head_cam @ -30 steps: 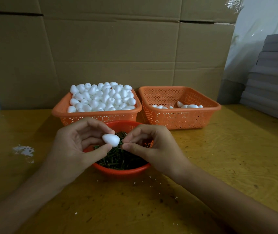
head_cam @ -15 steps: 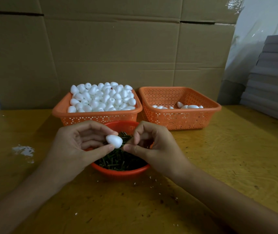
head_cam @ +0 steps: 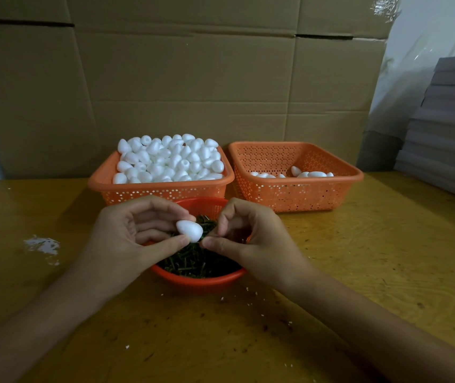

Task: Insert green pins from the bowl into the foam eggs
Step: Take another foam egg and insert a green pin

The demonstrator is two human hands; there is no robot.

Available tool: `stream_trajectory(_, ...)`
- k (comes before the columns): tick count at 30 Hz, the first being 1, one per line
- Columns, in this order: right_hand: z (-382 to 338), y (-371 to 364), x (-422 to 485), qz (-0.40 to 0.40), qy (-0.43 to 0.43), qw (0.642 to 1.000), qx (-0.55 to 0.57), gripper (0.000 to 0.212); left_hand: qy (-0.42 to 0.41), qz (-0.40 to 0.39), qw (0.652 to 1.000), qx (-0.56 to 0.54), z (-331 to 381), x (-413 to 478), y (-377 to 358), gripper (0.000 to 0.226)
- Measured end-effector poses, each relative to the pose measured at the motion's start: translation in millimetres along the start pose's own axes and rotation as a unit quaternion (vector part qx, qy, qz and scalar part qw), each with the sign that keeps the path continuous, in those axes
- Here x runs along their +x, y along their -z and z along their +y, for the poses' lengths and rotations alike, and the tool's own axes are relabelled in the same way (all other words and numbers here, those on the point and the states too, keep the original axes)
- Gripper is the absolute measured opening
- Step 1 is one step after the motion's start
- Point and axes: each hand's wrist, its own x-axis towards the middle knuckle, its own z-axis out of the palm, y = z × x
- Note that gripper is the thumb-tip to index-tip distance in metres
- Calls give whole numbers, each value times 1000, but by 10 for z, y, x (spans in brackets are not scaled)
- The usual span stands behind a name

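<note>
- Centrally in the head view, the left hand (head_cam: pixel 126 239) grips one white foam egg (head_cam: pixel 189 230) between thumb and forefinger, its other fingers curled behind it.
- The egg is held above the red bowl (head_cam: pixel 198 283), clear of the loose pins (head_cam: pixel 193 264) heaped inside.
- The right hand (head_cam: pixel 251 239) has thumb and forefinger pinched together at the egg's right end; a sliver of green, a pin (head_cam: pixel 202 238), shows there, touching the foam.
- Behind the bowl, the left basket (head_cam: pixel 160 190) is piled above its rim with a heap of eggs (head_cam: pixel 165 161).
- Just beside it, the right basket (head_cam: pixel 295 194) holds a few eggs (head_cam: pixel 314 174) on its floor.
- All three sit on a yellow table (head_cam: pixel 386 258), flecked with white crumbs (head_cam: pixel 248 299) near the bowl.
- Cardboard (head_cam: pixel 193 78) stands behind the baskets; grey sheets (head_cam: pixel 447 134) are stacked at the right.
</note>
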Motion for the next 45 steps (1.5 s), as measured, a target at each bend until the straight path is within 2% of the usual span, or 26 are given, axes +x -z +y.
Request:
stream_trajectory(4, 1, -8, 1, -1, 0, 1000, -11, 27, -4, -8, 1000, 0, 6, -2, 12, 31)
stream_trajectory(11, -3, -9, 3, -6, -12, 1000, -26, 28, -6, -4, 1000, -9, 14, -7, 2, 35)
stream_trajectory(29, -19, 15, 6, -27, -4, 999, -45, 29, -31, -24, 998, 43, 11, -33, -26, 26)
stream_trajectory(37, -61, 23, -7, -24, -10, 999, -35, 29, -40, -19, 997, 58, 12, -49, -38, 39)
stream_trajectory(45, -71, 25, -10, -24, -15, 999, -28, 29, -45, -12, 997, 54, 3, -50, -50, 25)
